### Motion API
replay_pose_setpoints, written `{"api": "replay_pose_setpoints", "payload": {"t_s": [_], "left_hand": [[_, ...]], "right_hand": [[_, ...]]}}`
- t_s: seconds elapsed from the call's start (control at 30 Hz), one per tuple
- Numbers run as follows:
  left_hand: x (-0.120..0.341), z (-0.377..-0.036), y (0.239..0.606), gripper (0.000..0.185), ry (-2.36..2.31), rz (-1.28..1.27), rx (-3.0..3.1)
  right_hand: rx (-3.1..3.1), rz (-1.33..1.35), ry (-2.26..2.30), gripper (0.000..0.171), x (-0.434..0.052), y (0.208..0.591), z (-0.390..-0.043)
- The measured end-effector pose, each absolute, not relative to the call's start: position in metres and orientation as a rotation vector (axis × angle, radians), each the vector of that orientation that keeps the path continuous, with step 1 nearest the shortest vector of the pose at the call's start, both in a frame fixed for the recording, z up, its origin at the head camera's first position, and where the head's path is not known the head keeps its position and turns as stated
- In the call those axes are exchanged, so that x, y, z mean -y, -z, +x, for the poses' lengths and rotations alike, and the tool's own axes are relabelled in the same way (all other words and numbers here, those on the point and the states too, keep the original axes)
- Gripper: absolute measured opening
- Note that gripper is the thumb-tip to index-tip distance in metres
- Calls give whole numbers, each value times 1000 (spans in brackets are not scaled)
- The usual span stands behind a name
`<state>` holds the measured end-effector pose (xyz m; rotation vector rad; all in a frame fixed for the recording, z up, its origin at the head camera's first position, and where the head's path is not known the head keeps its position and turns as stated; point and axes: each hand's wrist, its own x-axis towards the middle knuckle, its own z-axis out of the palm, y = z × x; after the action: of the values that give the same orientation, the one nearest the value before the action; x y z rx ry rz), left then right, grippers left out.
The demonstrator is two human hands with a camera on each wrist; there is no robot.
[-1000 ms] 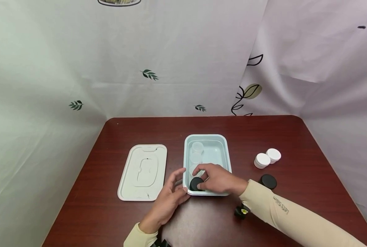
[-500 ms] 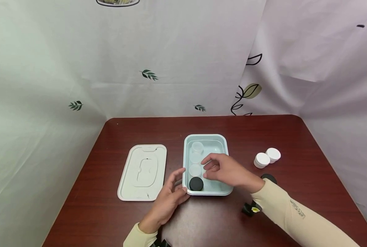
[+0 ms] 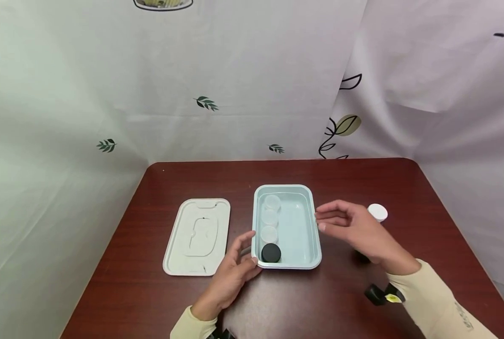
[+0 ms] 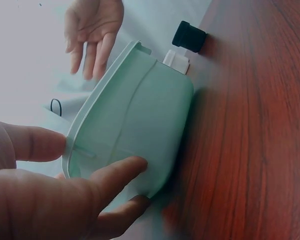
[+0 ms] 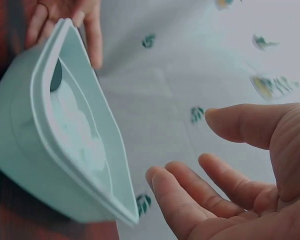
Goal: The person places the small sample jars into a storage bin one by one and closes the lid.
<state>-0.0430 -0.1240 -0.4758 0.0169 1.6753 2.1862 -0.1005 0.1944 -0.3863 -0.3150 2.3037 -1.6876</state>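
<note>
A pale blue plastic tub (image 3: pixel 296 221) stands mid-table. Along its left inner side sit three translucent white jars (image 3: pixel 270 217) in a column, with a jar with a black lid (image 3: pixel 271 253) nearest me. My left hand (image 3: pixel 230 275) grips the tub's near left corner, its fingertips (image 4: pixel 135 164) against the outer wall and another at the rim. Just right of the tub hovers my right hand (image 3: pixel 353 226), fingers loosely bent and holding nothing. A white jar (image 3: pixel 377 212) shows behind it, and a black jar (image 4: pixel 190 37) stands on the table, mostly hidden by the right hand in the head view.
A flat white lid (image 3: pixel 196 238) lies on the table left of the tub. The dark red wooden table (image 3: pixel 294 301) meets white patterned cloth (image 3: pixel 243 80) at the back and both sides.
My right hand let go of the black-lidded jar inside the tub, then lifted away and moved right, past the tub's right rim. The left hand stays at the corner.
</note>
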Motion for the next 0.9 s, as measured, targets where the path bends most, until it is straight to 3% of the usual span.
{"api": "replay_pose_setpoints", "payload": {"t_s": [0.4,0.9], "left_hand": [[123,-43,475,65,-2187,17,-1669],[123,-43,475,64,-2194,14,-1667]], "right_hand": [[-2390,-156,1803,38,-261,400,-83],[-2277,-24,1998,37,-301,455,-66]]}}
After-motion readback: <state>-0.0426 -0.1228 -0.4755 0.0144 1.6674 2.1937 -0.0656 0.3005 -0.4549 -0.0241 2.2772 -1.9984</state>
